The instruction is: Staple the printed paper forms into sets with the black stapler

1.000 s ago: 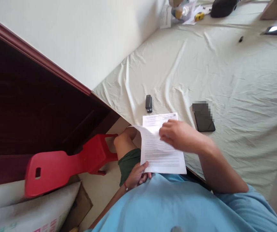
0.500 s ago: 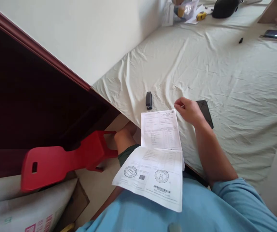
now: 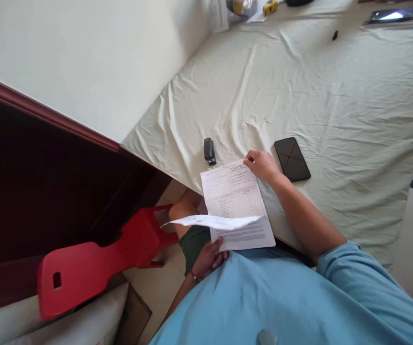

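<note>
A printed paper stack (image 3: 233,194) lies partly on the cloth-covered surface, its near end over my lap. Its raised sheet (image 3: 213,221) stands nearly edge-on to me, and lines of print show on the page below. My left hand (image 3: 210,258) is closed on the stack's near left edge, thumb on top; some fingers are partly hidden. At the far right corner, my right hand (image 3: 262,166) pinches the paper between thumb and fingers. Beyond the papers' far edge stands a small black stapler (image 3: 209,151). Right of my right hand lies a dark phone (image 3: 292,159).
A red plastic chair (image 3: 80,270) stands on the floor at left, above pale sacks (image 3: 94,311). The wrinkled pale cloth (image 3: 343,115) meets a white wall (image 3: 84,57). At the back are a yellow tape measure (image 3: 270,7), a small black object (image 3: 335,35) and another phone (image 3: 395,16).
My right hand has moved left onto the papers' far corner, uncovering the phone. The stamped sheet has swung up from my lap. My left hand, hidden before, now shows.
</note>
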Available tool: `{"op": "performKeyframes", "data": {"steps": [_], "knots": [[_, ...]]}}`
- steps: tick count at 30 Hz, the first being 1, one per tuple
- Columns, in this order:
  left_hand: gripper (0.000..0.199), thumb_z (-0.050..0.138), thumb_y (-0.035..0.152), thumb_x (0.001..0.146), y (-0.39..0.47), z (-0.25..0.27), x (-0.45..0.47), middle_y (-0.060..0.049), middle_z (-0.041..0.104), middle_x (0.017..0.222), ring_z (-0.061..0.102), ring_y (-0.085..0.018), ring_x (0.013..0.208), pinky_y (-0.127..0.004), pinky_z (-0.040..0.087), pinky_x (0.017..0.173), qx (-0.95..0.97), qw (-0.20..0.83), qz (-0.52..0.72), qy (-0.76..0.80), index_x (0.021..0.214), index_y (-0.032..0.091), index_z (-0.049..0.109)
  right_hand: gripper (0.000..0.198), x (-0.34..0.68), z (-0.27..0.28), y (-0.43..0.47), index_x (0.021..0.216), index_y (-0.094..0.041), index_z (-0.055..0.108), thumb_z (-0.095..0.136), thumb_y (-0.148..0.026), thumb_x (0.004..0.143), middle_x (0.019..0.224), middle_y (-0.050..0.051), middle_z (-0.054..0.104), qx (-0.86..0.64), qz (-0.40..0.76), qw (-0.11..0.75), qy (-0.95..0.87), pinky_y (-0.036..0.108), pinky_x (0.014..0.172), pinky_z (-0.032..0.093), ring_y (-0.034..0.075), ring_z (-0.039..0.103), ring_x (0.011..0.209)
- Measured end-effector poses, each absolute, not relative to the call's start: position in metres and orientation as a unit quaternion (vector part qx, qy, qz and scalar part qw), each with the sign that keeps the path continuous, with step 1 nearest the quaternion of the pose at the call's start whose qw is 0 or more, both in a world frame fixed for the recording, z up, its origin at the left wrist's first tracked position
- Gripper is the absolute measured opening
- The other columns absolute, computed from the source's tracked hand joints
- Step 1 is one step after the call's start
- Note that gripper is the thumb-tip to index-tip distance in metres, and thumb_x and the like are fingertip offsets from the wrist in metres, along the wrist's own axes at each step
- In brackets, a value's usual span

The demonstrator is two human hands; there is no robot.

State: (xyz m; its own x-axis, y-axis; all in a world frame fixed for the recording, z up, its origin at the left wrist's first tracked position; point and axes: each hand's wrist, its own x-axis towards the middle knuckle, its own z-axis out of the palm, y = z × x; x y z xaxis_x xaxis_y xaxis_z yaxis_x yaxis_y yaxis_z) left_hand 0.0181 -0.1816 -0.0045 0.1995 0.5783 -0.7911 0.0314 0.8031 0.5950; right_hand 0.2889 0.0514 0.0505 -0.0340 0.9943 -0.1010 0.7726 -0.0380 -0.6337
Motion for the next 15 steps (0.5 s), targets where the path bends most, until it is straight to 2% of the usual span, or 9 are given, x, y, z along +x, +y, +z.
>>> {"op": "performKeyframes", "data": {"steps": [6, 10, 12, 15], "knots": [[0.072, 0.068, 0.084, 0.07, -0.174, 0.003, 0.023, 0.005, 0.028, 0.033, 0.016, -0.005, 0.032, -0.027, 0.008, 0.045, 0.262, 0.729, 0.186, 0.604, 0.055, 0.014, 0.06, 0.029, 0.29, 0.063, 0.046, 0.107, -0.025, 0.078, 0.05, -0.027, 0.097, 0.102, 0.008, 0.077, -0.647, 0.233, 0.178, -0.704, 0.032, 0.076, 0.041, 0.023, 0.066, 0.092], [0.072, 0.071, 0.083, 0.066, -0.173, 0.007, 0.027, 0.002, 0.041, 0.039, 0.018, -0.003, 0.033, -0.027, 0.006, 0.044, 0.269, 0.727, 0.217, 0.593, 0.054, 0.012, 0.06, 0.025, 0.29, 0.08, 0.038, 0.096, -0.02, 0.078, 0.053, -0.023, 0.094, 0.12, 0.009, 0.072, -0.621, 0.191, 0.208, -0.732, 0.032, 0.075, 0.04, 0.021, 0.064, 0.091], [0.071, 0.071, 0.081, 0.069, -0.173, 0.009, 0.028, 0.002, 0.041, 0.039, 0.019, -0.002, 0.033, -0.026, 0.006, 0.045, 0.277, 0.728, 0.22, 0.588, 0.055, 0.012, 0.06, 0.021, 0.289, 0.095, 0.028, 0.094, -0.019, 0.077, 0.056, -0.021, 0.093, 0.113, 0.009, 0.073, -0.59, 0.2, 0.234, -0.746, 0.03, 0.074, 0.039, 0.019, 0.062, 0.087], [0.07, 0.069, 0.079, 0.073, -0.173, 0.009, 0.026, 0.003, 0.037, 0.037, 0.019, -0.003, 0.033, -0.027, 0.006, 0.045, 0.286, 0.727, 0.208, 0.589, 0.055, 0.012, 0.06, 0.018, 0.288, 0.126, 0.005, 0.088, -0.018, 0.073, 0.057, -0.022, 0.094, 0.086, 0.004, 0.071, -0.507, 0.251, 0.242, -0.789, 0.029, 0.068, 0.035, 0.015, 0.056, 0.072]]}}
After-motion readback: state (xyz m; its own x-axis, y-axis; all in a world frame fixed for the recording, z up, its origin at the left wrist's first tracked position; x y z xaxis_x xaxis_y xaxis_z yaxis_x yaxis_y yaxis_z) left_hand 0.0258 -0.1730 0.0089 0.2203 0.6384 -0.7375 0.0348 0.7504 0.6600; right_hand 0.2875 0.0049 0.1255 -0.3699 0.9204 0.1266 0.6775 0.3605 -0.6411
